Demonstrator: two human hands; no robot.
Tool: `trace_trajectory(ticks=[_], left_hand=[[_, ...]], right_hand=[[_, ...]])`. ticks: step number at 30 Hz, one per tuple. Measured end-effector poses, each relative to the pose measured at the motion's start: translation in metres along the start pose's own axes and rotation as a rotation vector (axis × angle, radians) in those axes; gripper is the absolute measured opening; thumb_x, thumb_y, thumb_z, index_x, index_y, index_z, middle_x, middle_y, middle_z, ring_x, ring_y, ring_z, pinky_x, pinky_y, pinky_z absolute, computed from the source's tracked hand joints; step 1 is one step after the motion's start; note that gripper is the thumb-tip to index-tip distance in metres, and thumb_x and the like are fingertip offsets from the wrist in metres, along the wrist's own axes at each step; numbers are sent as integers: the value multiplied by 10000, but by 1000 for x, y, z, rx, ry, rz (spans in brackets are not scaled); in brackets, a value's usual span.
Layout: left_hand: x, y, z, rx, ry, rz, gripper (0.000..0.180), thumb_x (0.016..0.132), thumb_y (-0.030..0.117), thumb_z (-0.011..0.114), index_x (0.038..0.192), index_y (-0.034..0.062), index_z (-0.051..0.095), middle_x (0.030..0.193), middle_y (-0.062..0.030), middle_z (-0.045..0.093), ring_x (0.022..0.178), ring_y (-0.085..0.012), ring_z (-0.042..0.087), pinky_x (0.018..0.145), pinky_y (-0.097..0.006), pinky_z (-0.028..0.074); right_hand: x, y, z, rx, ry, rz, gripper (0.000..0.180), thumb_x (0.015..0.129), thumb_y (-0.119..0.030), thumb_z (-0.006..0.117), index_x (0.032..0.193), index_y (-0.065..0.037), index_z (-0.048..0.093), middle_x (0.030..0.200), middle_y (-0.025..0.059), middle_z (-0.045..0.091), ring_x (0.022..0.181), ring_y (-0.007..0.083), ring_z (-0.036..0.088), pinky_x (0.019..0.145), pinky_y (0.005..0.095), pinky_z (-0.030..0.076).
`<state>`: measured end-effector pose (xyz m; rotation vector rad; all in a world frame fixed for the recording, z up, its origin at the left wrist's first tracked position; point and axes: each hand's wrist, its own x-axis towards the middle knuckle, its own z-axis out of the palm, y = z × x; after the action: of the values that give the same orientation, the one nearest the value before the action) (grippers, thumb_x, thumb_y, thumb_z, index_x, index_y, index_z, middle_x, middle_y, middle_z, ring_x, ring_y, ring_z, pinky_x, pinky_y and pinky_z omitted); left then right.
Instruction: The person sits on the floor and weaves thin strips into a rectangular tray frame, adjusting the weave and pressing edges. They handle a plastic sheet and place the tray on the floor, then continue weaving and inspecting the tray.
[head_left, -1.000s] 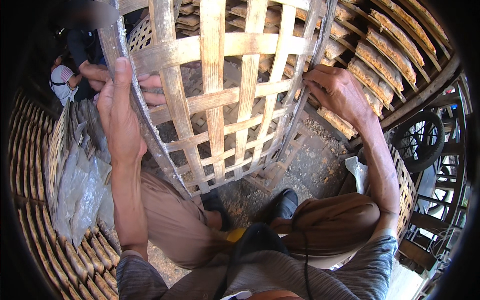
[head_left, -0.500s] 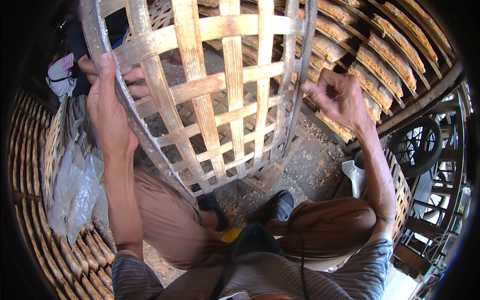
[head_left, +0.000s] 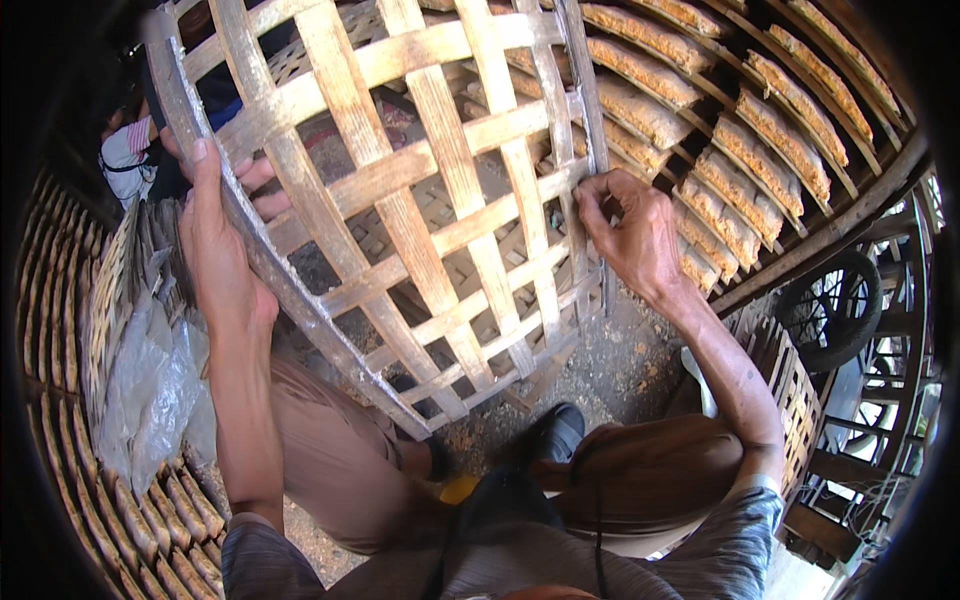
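Woven bamboo panel (head_left: pixel 420 200): open lattice of flat, pale bamboo strips, held tilted in front of the seated person, lower edge near the knees, upper edge running out of view at the top.
Panel rim: thicker dark strip along the left edge, slanting from upper left down toward the lap; a narrower upright strip closes the right edge.
Left hand (head_left: pixel 215 250): closed over the left rim, thumb laid along the strip, fingers wrapped round behind and showing through the gaps.
Right hand (head_left: pixel 630 225): closed on the right edge strip, fingertips pinching it about halfway up the panel.
Person: seated, brown trousers (head_left: pixel 340 460), grey striped shirt, dark shoe (head_left: pixel 555 435) set on the ground below the panel.
Ground (head_left: pixel 620 365): bare packed dirt, visible through the lattice and under it.
Plastic sheeting (head_left: pixel 150 380): crumpled clear sheet, lying left of the left forearm against woven basketwork.
Stacked bamboo trays (head_left: pixel 730 140): rows of edges with orange-brown filling, upper right, behind the panel.
Wheel (head_left: pixel 830 310): dark spoked wheel, right of the right forearm, well apart from the panel.
Other person (head_left: pixel 130 155): partly visible at upper left, beyond the panel's rim.
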<state>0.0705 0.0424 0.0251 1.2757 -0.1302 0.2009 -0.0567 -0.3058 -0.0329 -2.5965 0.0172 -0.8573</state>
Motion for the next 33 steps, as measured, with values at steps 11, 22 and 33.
trace_trajectory(ticks=[11,22,33], left_hand=[[-1,5,-2,-19,-68,62,557,1067,545,627,1181,2,664,947,-131,748,748,-182,748,677,-303,618],[-7,5,5,-17,-80,54,530,1073,526,622,1143,2,657,923,-138,766,730,-182,769,628,-303,651],[4,3,-9,-49,-86,79,487,1100,491,587,1272,38,628,967,-74,737,766,-146,746,654,-289,636]], right_hand=[[8,6,-18,-400,56,-248,400,955,-174,761,1348,-130,703,1000,55,676,766,248,726,616,404,625],[4,20,-14,-480,46,-517,210,885,-73,748,1091,-73,708,1008,34,686,848,220,723,630,370,646],[-9,34,-15,-264,-173,-241,173,949,-170,783,991,-47,668,958,74,724,780,236,738,622,379,632]])
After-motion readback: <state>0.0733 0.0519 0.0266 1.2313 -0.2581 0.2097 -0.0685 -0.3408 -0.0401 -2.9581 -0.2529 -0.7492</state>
